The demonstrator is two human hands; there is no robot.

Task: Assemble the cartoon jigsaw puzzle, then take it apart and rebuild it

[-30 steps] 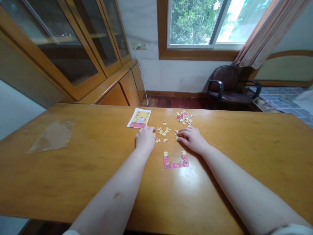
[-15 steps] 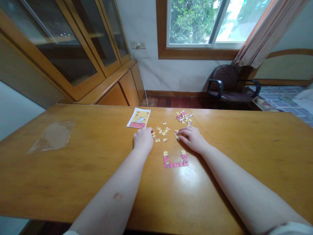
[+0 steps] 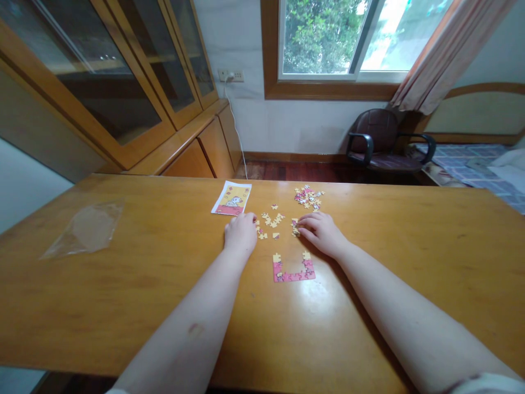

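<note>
My left hand (image 3: 241, 235) rests curled on the wooden table (image 3: 389, 246), its fingertips beside a few small jigsaw pieces (image 3: 261, 232). My right hand (image 3: 320, 232) lies lower on its fingertips against a small cluster of pieces (image 3: 295, 227). Whether either hand grips a piece is hidden. Between them sit scattered yellow pieces (image 3: 273, 220). A U-shaped run of joined pink and yellow pieces (image 3: 294, 272) lies nearer me. Farther off are a heap of loose pieces (image 3: 307, 197) and a printed picture card (image 3: 232, 198).
A clear plastic bag (image 3: 84, 230) lies flat on the table's left side. A wooden cabinet with glass doors (image 3: 123, 82) stands behind the far left of the table, and a dark office chair (image 3: 381, 142) stands beyond its far right.
My left hand has shifted slightly left since the oldest frame. My right hand stays almost still, and the whole view has drifted slightly.
</note>
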